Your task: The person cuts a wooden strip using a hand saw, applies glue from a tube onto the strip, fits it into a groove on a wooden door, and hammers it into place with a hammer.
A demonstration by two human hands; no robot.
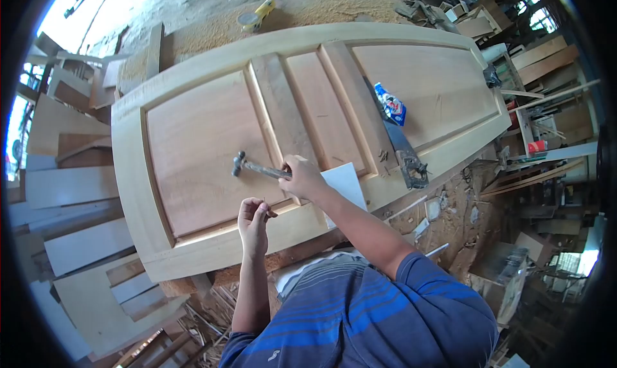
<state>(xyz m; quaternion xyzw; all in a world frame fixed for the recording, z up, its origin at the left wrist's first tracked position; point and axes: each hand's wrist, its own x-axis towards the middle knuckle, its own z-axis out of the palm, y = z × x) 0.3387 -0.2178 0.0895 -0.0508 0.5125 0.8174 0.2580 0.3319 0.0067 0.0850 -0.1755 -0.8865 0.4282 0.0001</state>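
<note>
A pale wooden panel door (205,156) lies flat in front of me. My right hand (303,177) is wrapped round the handle of a hammer (260,169), whose metal head points left over the large left panel. Lower and to the left, my left hand (255,221) pinches something thin and small, possibly a nail, above the door's near edge. The two hands are apart. Beneath my right forearm lies a white sheet (345,187). Several small nails (384,156) rest on the door frame beside a handsaw (403,151).
A blue packet (391,104) sits by the saw. Beyond the door are a yellow tape roll (263,9) and sawdust (308,9). Wooden boards (77,185) are stacked at the left, and scrap wood and more boards (551,62) crowd the right side.
</note>
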